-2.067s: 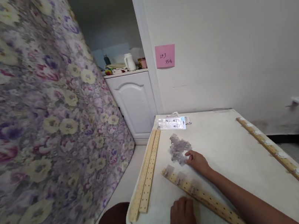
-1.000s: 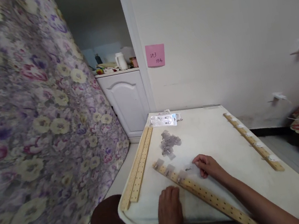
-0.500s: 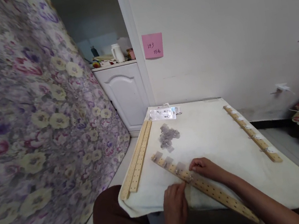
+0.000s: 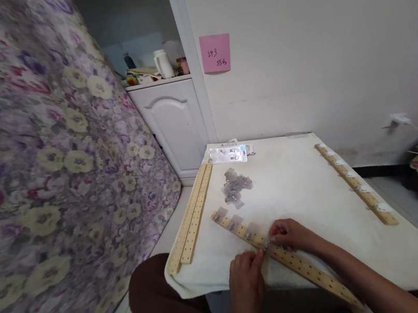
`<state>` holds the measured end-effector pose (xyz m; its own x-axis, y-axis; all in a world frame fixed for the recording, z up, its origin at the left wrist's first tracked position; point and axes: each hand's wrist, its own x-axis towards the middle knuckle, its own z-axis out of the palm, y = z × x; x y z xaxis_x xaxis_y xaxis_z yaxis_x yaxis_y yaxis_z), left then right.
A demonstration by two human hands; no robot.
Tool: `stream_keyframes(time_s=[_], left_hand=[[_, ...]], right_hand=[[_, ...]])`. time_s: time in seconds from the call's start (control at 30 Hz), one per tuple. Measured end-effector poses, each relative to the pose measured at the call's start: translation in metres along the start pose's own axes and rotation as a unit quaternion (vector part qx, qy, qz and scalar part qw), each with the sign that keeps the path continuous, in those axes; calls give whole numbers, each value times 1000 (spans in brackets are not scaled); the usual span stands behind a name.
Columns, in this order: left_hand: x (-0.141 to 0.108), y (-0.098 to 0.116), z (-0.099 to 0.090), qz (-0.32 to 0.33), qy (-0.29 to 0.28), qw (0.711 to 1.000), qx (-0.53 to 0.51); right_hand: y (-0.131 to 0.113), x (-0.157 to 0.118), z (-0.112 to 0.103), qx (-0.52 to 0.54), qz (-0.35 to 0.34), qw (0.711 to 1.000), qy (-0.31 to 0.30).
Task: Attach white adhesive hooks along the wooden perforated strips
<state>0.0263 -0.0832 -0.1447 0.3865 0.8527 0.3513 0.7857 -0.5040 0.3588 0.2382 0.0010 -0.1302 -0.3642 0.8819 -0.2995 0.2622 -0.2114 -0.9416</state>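
Note:
A pale wooden strip with rows of holes (image 4: 310,270) lies slantwise across the front of the table. Along its far part sit several small clear square pieces with metal hooks (image 4: 250,234). My left hand (image 4: 246,279) is at the near edge of this strip, its fingers closed and their tips against the edge beside a hook. From the other side my right hand (image 4: 289,234) pinches at the clear piece of that same hook; the fingertips partly hide it. A pile of similar clear hooks (image 4: 235,188) lies beyond the strip.
Two more holed wooden strips (image 4: 193,221) lie along the left table edge. Another strip bearing hooks with white backs (image 4: 356,184) lies at the right. Clear packaging (image 4: 228,154) rests at the far edge. A floral curtain (image 4: 58,174) hangs at the left.
My right hand has come slightly closer to the hook on the strip, and its fingertips now reach it. My left fingertips have shifted a little right and up along the edge. The view has tilted slightly.

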Motion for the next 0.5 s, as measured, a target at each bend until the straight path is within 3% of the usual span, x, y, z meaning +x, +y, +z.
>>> stream_keyframes(time_s=[0.5], left_hand=[[2,8,-6,2,-6,1000,4]], right_hand=[[-6,-3,-1,22,-6,1000,-10]])
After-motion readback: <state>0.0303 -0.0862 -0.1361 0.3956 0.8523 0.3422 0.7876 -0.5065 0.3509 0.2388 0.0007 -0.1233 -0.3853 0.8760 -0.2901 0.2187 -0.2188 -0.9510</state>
